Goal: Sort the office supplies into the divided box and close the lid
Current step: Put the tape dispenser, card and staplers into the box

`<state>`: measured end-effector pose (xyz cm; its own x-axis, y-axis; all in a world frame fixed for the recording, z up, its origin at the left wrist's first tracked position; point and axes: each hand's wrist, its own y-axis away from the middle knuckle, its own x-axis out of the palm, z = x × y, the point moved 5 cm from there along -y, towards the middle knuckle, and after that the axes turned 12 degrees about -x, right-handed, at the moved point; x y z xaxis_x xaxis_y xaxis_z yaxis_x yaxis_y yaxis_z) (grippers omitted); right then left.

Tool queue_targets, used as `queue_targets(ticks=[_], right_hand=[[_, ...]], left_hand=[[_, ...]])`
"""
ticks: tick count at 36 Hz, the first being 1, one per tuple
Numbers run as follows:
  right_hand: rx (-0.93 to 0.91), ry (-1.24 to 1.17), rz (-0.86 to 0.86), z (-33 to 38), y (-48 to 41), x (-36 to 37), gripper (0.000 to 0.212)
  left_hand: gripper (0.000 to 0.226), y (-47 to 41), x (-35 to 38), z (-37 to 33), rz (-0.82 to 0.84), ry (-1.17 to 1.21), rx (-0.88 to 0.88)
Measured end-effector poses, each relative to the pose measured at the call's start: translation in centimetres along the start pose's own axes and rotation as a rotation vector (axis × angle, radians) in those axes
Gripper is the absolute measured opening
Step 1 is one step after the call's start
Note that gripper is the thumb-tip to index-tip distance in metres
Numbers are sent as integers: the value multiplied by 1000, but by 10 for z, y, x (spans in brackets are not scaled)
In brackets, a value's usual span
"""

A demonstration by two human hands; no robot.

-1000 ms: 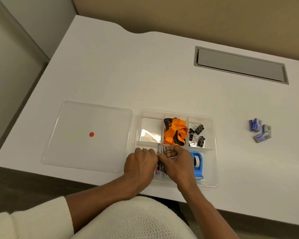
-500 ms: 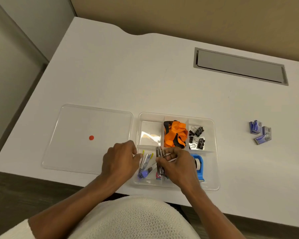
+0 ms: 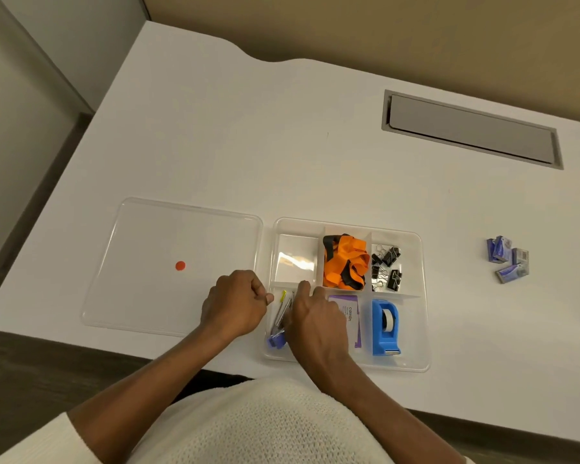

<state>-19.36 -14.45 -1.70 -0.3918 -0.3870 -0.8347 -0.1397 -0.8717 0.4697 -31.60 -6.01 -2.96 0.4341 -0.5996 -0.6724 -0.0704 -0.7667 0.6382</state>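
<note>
The clear divided box (image 3: 424, 298) sits near the table's front edge. It holds an orange lanyard (image 3: 345, 262), black binder clips (image 3: 387, 266), a blue tape dispenser (image 3: 385, 326) and a purple pack (image 3: 350, 318). Pens and a small purple-blue item (image 3: 279, 318) lie in the front left compartment. My right hand (image 3: 315, 321) lies palm-down over that compartment, hiding part of its contents; whether it grips anything is hidden. My left hand (image 3: 235, 304) is a closed fist at the box's left rim, with nothing visible in it. The clear lid (image 3: 141, 262) with a red dot lies flat to the left.
Small blue staple boxes (image 3: 508, 259) lie loose on the white table to the right of the box. A grey cable hatch (image 3: 469, 128) is set into the table at the back right. The table's front edge runs just below the box.
My left hand has pulled out of the box to its left rim and closed. My right hand shifted left and down onto the front left compartment, uncovering the purple pack.
</note>
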Motion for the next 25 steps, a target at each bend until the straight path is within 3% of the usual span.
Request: queue_targets(ticks=[9,14,19,25], right_hand=[[-92,53,-137,4,3,-4,45],[-247,-144,-193,-6,8,-3,22],[-410,-127,-284,-13,21,3,17],[-601,119,-296,-5,28,26,30]], left_hand=[[24,-3,-1,-2,26,-34,2],[21,-4,0,0,41,-33,4],[22,-5,1,1,37,-43,6],[23,-3,1,0,37,-54,-3]])
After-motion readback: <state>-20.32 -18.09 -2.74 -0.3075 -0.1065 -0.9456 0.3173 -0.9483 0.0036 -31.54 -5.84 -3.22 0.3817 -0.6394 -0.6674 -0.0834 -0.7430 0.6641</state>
